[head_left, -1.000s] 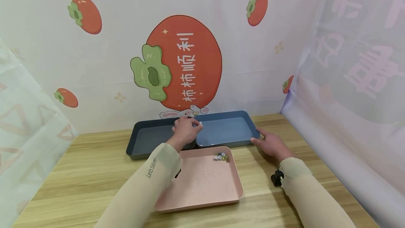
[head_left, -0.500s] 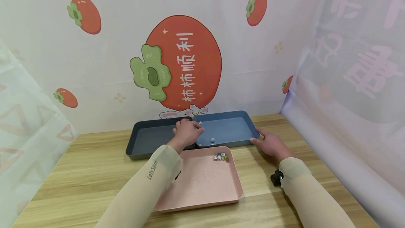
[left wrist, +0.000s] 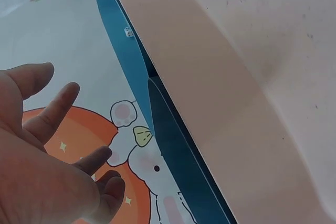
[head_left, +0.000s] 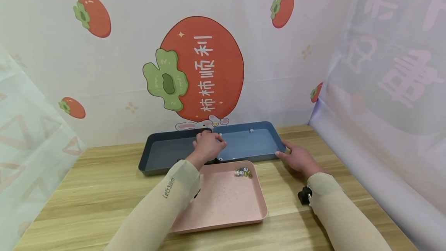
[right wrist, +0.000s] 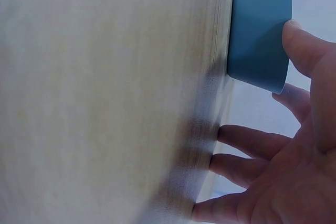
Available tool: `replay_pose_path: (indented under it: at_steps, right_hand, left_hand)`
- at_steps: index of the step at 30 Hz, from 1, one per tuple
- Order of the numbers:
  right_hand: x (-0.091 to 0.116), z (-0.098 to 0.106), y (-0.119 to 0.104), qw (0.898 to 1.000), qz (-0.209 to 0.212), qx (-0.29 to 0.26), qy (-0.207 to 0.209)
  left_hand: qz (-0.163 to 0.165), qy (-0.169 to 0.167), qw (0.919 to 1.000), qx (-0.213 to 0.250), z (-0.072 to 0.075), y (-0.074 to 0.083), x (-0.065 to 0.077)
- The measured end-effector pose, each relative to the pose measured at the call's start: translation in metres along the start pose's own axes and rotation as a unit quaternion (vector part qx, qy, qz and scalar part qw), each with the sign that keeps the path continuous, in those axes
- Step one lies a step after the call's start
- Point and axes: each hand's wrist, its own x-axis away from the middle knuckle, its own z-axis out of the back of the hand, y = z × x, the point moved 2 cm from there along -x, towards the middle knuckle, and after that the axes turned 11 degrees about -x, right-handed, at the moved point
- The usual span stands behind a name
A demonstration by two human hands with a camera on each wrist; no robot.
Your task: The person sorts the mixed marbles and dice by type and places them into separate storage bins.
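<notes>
Head view: a white die (head_left: 251, 130) lies in the blue tray (head_left: 247, 144), toward its back wall, and a second die (head_left: 220, 135) shows near the left end, just beside your left hand (head_left: 210, 144). Small white bits show along the front wall; they are too small to identify with certainty. Your left hand hangs where the blue tray meets the dark tray (head_left: 163, 152). Left wrist view shows its fingers apart, with nothing visible between them.

Your right hand (head_left: 296, 157) is at the blue tray's front right corner. Right wrist view shows thumb and forefinger clamped on that corner, the other fingers spread toward the surface (head_left: 83, 189).

Nearer you, the pink tray (head_left: 223, 200) holds a cluster of white dice (head_left: 241, 173) and yellow-green pieces (head_left: 246, 174) in its far right corner. Behind everything stands a backdrop (head_left: 198, 69) printed with persimmons.

Assessment: the step in hand appears to be moving dice from the pink tray to the blue one, at the point of release, and only partly done. The next move would call for your left hand to return to the cluster and pinch one white die without scattering its neighbours. Keep your right hand's hold light; a hard push could shift the blue tray.
</notes>
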Motion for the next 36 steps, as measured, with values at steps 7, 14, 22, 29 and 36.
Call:
replay_pose_path:
  at_steps: [7,14,22,29,36]
  right_hand:
    - [-0.001,0.001,0.001,1.000,-0.002,-0.002,0.000]
    - [0.000,0.001,0.001,1.000,0.001,-0.004,0.003]
    - [0.001,0.000,-0.001,1.000,-0.003,-0.004,0.001]
    - [0.001,-0.001,0.000,1.000,-0.009,-0.017,0.000]
    - [0.001,0.000,0.000,1.000,-0.008,-0.004,-0.001]
  left_hand:
    - [-0.026,-0.013,0.9995,0.013,-0.004,0.008,0.005]
    - [-0.092,-0.024,0.9955,0.005,-0.018,0.024,0.014]
    - [-0.165,-0.057,0.9837,-0.041,-0.042,0.036,0.028]
    - [-0.203,-0.062,0.9701,-0.118,-0.058,0.040,0.032]
    - [-0.246,-0.078,0.9620,-0.090,-0.067,0.037,0.038]
